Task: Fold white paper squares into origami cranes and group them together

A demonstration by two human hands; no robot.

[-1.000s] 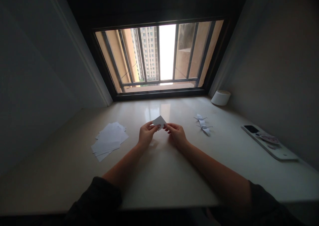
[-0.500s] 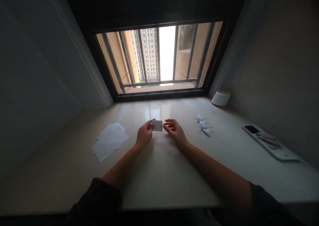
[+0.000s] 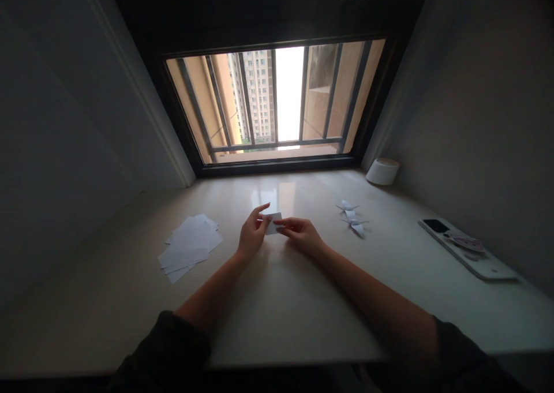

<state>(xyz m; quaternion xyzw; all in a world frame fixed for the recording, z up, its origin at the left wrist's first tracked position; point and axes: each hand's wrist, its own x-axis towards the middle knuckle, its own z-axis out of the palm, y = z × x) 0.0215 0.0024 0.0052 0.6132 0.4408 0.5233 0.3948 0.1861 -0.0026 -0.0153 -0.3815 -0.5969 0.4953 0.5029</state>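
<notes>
A small piece of white paper (image 3: 272,224) is held just above the sill, between my two hands. My left hand (image 3: 252,231) pinches its left side with the thumb on top, while the index finger sticks out past the far edge. From the right, my right hand (image 3: 302,234) grips the paper's right edge between thumb and fingertips. Part of the paper is hidden behind the fingers. To the right lie small folded paper cranes (image 3: 351,215), close together in a row. On the left rests a loose, fanned stack of white paper sheets (image 3: 190,246).
The pale windowsill (image 3: 277,312) is the work surface, its front edge near my body. A white phone (image 3: 467,250) lies at the right by the wall. A white round object (image 3: 382,172) stands in the back right corner. Beyond is a barred window (image 3: 277,104).
My right hand has moved left and slightly down and now grips the paper's right edge. The paper has tilted, and my left index finger has lifted away from it.
</notes>
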